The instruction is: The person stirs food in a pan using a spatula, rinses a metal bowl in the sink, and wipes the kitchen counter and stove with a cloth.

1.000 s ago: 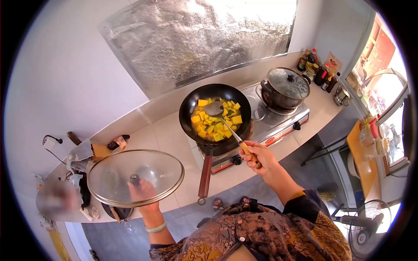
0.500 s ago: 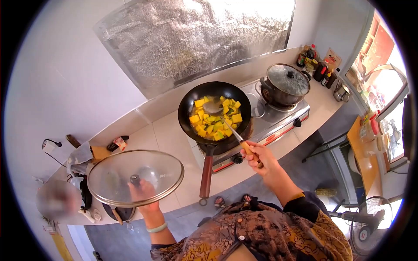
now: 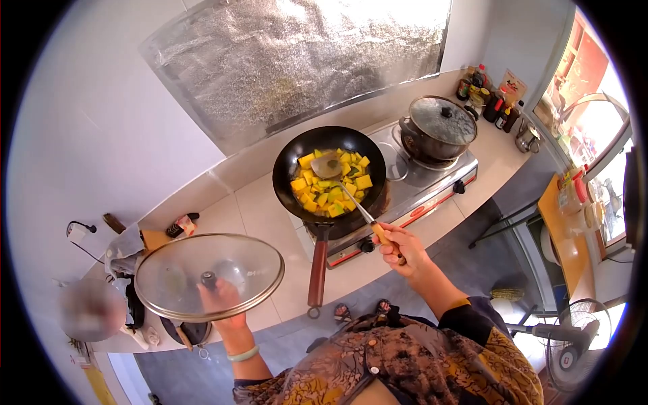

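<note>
My left hand (image 3: 226, 304) grips the knob of a glass lid (image 3: 172, 277) with a metal rim, its fingers seen through the glass. The lid is held over the counter's front edge, left of the wok. In my right hand (image 3: 405, 251) is a spatula (image 3: 363, 210) with a wooden handle and metal shaft. Its broad blade rests among yellow, green-edged chunks, apparently pumpkin (image 3: 317, 200), towards the far side of the black wok (image 3: 289, 155). The wok sits on the left burner, and its reddish-brown handle (image 3: 316, 273) points towards me, touched by neither hand.
A lidded pot (image 3: 435, 138) stands on the right burner of the gas stove (image 3: 432, 202). Sauce bottles (image 3: 496, 104) and a metal jug (image 3: 527, 139) are at the far right corner. Foil (image 3: 304, 61) covers the wall behind. A fan (image 3: 574, 344) stands at lower right.
The spatula blade shows more plainly above the chunks, with its face angled differently. My left hand and the lid hold nearly the same place. The whole view has shifted slightly.
</note>
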### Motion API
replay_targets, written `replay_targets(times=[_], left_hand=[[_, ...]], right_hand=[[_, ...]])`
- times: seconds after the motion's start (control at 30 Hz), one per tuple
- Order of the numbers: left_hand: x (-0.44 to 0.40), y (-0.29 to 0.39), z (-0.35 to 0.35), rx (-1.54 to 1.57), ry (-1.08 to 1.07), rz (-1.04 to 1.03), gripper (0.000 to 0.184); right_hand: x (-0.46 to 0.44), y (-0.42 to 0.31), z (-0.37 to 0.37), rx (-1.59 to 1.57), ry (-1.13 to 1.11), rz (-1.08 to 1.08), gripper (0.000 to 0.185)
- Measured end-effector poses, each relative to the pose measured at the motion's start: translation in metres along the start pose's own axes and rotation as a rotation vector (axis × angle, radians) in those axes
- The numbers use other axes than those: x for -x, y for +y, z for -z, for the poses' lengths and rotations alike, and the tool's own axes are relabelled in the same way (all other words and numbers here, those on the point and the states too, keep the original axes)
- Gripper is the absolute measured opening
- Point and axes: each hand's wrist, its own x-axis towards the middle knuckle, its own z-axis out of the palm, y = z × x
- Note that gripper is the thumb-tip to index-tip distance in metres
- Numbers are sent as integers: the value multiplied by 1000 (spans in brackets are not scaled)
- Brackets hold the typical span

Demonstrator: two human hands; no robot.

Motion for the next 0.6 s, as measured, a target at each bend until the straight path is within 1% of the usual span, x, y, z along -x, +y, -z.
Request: replay_targets(times=[0.03, 0.07, 0.17, 0.23, 0.33, 0.37, 0.47, 0.53, 0.6], left_hand=[[2, -1, -4, -2, 16, -6, 29], [3, -1, -7, -5, 31, -12, 29], [-1, 1, 8, -19, -49, 17, 29], [0, 0, 5, -25, -19, -1, 29], [2, 0, -1, -1, 9, 0, 28], [3, 0, -2, 13, 18, 6, 28], [-3, 3, 3, -69, -52, 45, 19], [-8, 0, -2, -58, -51, 39, 25], [-12, -3, -9, -62, -54, 37, 28]], right_hand=[[0, 2, -2, -21, 7, -2, 32], [-1, 4, -3, -63, -32, -31, 31], [-2, 11, -7, -183, -132, -89, 32], [-2, 18, -15, -265, -183, -89, 33], [7, 24, -21, -284, -185, -127, 33], [9, 24, -20, -271, -207, -132, 34], [20, 22, -18, -248, -278, -157, 35], [31, 19, -22, -256, -337, -181, 37], [36, 23, -18, 64, -166, -147, 39]])
